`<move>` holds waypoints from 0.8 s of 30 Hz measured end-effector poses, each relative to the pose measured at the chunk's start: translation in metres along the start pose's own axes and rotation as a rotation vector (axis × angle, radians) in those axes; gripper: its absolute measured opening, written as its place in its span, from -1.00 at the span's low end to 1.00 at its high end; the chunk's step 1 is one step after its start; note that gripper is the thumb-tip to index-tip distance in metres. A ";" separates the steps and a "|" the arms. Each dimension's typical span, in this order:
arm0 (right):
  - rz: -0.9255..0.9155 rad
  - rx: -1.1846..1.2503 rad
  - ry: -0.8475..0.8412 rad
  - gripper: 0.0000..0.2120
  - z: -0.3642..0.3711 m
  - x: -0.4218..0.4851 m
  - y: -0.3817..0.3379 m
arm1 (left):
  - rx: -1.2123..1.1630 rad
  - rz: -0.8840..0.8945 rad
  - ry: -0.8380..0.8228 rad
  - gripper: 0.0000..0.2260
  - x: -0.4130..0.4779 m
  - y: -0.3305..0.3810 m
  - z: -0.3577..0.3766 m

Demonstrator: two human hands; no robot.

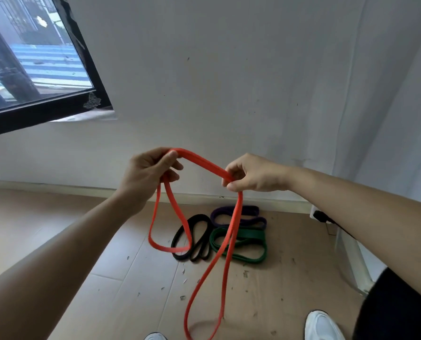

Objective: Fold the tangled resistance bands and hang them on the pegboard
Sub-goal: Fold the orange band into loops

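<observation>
Holding the red band up in front of the wall, the left hand and right hand each pinch a doubled stretch of it between thumb and fingers. Between the hands that stretch runs roughly level, dipping slightly toward the right hand. From the left hand a short loop hangs down, its long axis nearly vertical and its rounded end pointing at the floor. From the right hand a much longer loop drops, slanting down and leftward, its lower end reaching the picture's bottom edge between two white shoes.

Three other bands lie on the floor at the foot of the wall, below the hands: a black band, a purple band nearest the wall, and a green band just in front of the purple one. The black and green ones lie side by side.
</observation>
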State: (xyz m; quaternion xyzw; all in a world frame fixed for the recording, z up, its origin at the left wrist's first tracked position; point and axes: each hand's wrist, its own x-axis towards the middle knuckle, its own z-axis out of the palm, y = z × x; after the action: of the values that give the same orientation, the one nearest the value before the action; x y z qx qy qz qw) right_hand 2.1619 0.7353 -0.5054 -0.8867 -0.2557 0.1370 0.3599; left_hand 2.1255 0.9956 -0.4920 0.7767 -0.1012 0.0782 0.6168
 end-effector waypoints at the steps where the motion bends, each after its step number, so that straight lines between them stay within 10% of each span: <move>1: -0.003 -0.044 0.008 -0.97 0.000 0.000 0.001 | -0.019 -0.017 0.024 -0.85 0.001 0.000 -0.006; 7: -0.074 0.307 0.140 -0.82 -0.013 -0.006 -0.005 | 0.050 -0.140 -0.086 -0.78 0.001 -0.020 -0.035; 12: -0.130 0.292 0.168 -0.79 -0.008 -0.007 -0.017 | 0.053 -0.162 -0.246 -0.30 -0.002 -0.024 -0.031; 24: -0.187 0.129 0.124 -0.82 0.001 -0.006 -0.026 | -0.036 -0.112 -0.375 -0.68 -0.004 -0.003 0.025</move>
State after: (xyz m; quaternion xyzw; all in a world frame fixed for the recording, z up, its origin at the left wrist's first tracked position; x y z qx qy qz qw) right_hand 2.1471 0.7481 -0.4878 -0.8408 -0.3052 0.0637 0.4425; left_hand 2.1221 0.9726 -0.5017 0.7707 -0.1725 -0.1041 0.6045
